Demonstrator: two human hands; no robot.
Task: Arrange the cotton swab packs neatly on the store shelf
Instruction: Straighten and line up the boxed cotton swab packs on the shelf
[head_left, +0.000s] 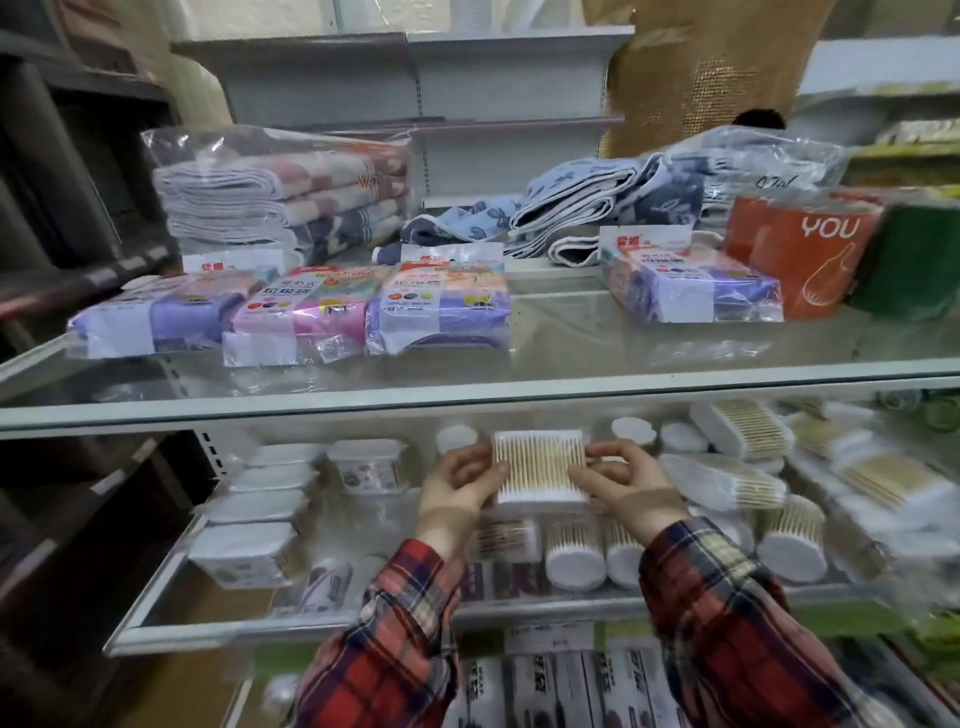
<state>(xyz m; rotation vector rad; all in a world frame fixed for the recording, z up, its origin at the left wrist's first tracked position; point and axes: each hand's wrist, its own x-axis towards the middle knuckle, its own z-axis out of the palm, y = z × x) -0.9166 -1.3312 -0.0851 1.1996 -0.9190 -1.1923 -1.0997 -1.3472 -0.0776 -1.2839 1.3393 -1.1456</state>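
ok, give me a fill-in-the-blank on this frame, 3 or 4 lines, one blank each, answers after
1. The flat swab pack is held by ____ hands, the left hand and the right hand.
2. Both sleeves have a red ____ pattern.
3. The orange package on the upper shelf bears the word ____.
4. The round swab tubs lie ____ the held pack, toward the person.

Missing words: both; plaid; YOU; in front of
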